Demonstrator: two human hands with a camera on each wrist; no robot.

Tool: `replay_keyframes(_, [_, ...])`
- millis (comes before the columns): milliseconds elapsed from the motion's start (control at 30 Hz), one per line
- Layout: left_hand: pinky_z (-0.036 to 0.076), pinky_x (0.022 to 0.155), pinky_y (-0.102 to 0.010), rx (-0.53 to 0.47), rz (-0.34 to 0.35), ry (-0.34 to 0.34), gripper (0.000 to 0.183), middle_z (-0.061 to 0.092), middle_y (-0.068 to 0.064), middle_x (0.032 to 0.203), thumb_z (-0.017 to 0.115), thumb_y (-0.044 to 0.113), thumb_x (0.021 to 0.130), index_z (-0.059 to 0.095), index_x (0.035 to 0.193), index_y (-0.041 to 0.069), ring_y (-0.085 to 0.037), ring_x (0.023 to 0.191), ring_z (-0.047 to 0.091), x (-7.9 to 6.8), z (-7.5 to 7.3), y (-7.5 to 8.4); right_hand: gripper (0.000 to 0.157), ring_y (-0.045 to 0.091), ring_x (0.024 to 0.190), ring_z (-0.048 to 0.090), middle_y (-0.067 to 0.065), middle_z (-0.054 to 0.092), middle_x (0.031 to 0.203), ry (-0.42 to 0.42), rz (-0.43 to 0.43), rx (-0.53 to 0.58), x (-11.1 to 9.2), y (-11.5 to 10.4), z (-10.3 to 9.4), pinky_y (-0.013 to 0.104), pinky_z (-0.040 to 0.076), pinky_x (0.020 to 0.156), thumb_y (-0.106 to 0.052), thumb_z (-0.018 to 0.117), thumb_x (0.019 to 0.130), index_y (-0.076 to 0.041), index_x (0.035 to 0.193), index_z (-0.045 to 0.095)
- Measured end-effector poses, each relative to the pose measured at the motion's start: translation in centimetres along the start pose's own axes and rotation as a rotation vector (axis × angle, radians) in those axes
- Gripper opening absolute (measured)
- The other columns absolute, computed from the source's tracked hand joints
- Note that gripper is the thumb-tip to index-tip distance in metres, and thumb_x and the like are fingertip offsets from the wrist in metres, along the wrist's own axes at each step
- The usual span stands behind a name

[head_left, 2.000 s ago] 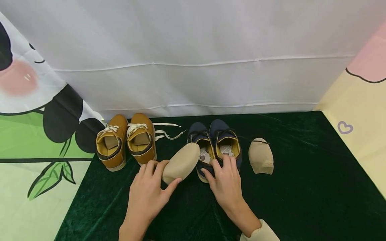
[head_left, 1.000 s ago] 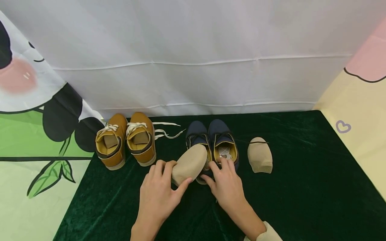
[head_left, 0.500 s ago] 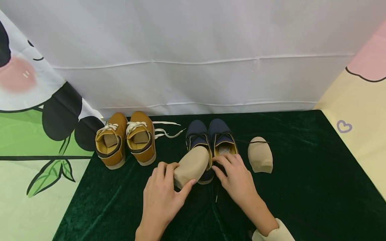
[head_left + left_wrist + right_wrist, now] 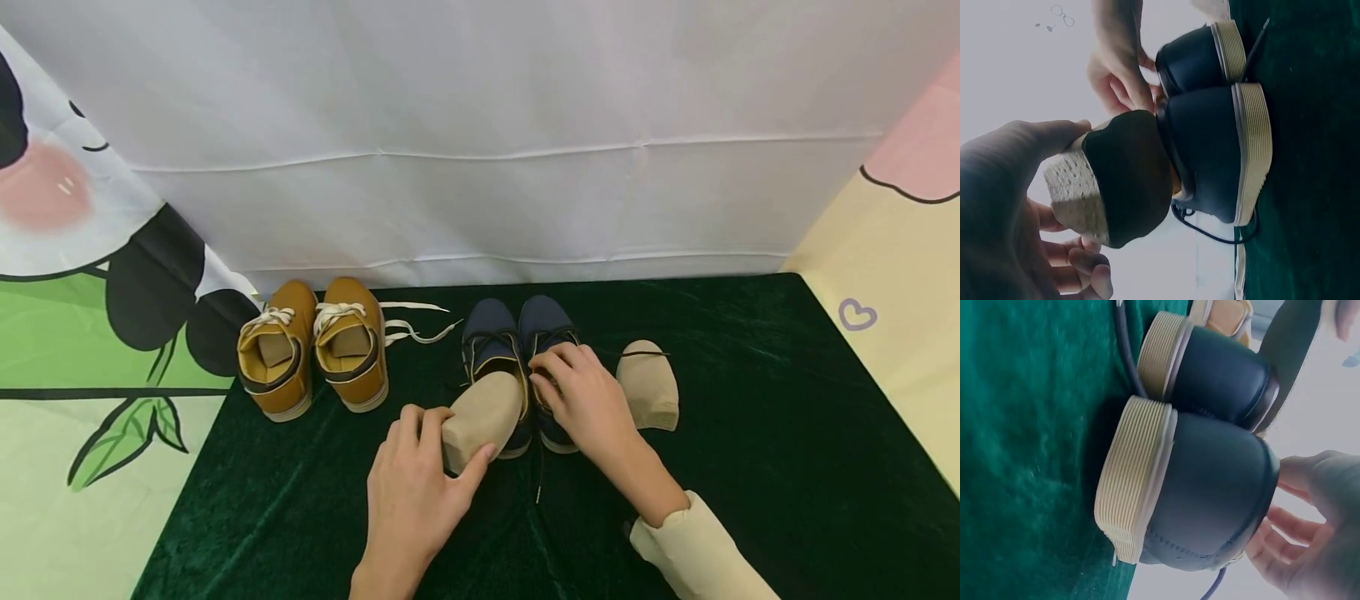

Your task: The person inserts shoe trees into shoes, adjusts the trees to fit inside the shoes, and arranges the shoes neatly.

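Note:
My left hand [image 4: 412, 492] holds a beige shoe insert [image 4: 487, 417] between thumb and fingers. Its rounded front tilts over the opening of the left navy shoe [image 4: 491, 329]; its blunt rough end [image 4: 1075, 190] faces back in the left wrist view. With curled thumb and fingers, my right hand [image 4: 585, 400] grips the collar of the right navy shoe [image 4: 542, 317], near where the two shoes meet. Its fingertips partly hide that shoe's opening. Beside the right hand, a second beige insert [image 4: 648, 387] lies on the cloth, a dark lace across it.
A pair of tan shoes, the left one [image 4: 281, 392] and the right one [image 4: 360, 379], stands at the left with beige inserts inside. White laces [image 4: 408, 333] trail between the pairs. Dark green velvet [image 4: 750, 467] covers the surface; a white curtain [image 4: 480, 208] hangs behind.
My left hand has carried the beige insert rightward to the left navy shoe's opening. My right hand has moved from the heels forward onto the right navy shoe's opening.

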State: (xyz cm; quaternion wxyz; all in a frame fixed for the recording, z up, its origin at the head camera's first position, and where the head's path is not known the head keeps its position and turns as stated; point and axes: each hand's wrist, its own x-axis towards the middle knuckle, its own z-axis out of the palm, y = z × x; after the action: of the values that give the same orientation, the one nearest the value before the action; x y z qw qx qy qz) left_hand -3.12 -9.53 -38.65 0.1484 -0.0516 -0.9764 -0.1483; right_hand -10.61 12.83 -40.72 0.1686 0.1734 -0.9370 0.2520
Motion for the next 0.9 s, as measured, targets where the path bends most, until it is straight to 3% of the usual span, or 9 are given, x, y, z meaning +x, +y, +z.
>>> replay_keyframes(200, [0.051, 0.068, -0.036, -0.05, -0.044, -0.011, 0.061, 0.057, -0.006, 0.105, 0.081, 0.061, 0.083, 0.068, 0.117, 0.012, -0.022, 0.087, 0.056, 0.0, 0.2, 1.1, 0.014, 0.028, 0.104, 0.06, 0.005, 0.071, 0.117, 0.012, -0.103, -0.054, 1.6, 0.3, 0.3, 0.041, 0.043, 0.079, -0.026, 0.073, 0.099, -0.019, 0.111, 0.076])
replay_keyframes(333, [0.051, 0.067, -0.035, -0.077, -0.07, -0.04, 0.059, 0.054, -0.007, 0.106, 0.081, 0.058, 0.084, 0.067, 0.117, 0.011, -0.021, 0.089, 0.054, 0.2, 0.2, 1.8, 0.014, 0.028, 0.11, 0.059, 0.004, 0.071, 0.119, -0.005, -0.136, -0.071, 2.6, 0.2, 0.6, 0.044, 0.044, 0.084, -0.028, 0.071, 0.1, -0.02, 0.111, 0.076])
replay_keyframes(700, [0.046, 0.071, -0.033, -0.082, -0.093, -0.054, 0.06, 0.049, -0.008, 0.111, 0.081, 0.056, 0.085, 0.065, 0.119, 0.01, -0.024, 0.096, 0.046, 0.4, 0.5, 2.4, 0.018, 0.029, 0.12, 0.06, 0.004, 0.073, 0.123, -0.083, -0.138, -0.112, 4.4, 0.1, 1.3, 0.055, 0.043, 0.102, -0.033, 0.069, 0.101, -0.023, 0.114, 0.077])
replay_keyframes(900, [0.054, 0.079, -0.041, -0.099, -0.121, -0.07, 0.061, 0.054, -0.013, 0.124, 0.08, 0.056, 0.086, 0.064, 0.122, 0.009, -0.029, 0.105, 0.052, 0.6, 0.6, 2.9, 0.019, 0.029, 0.116, 0.063, 0.002, 0.078, 0.114, -0.098, -0.123, -0.12, 4.5, 0.2, 1.3, 0.056, 0.043, 0.102, -0.035, 0.069, 0.101, -0.024, 0.114, 0.078])
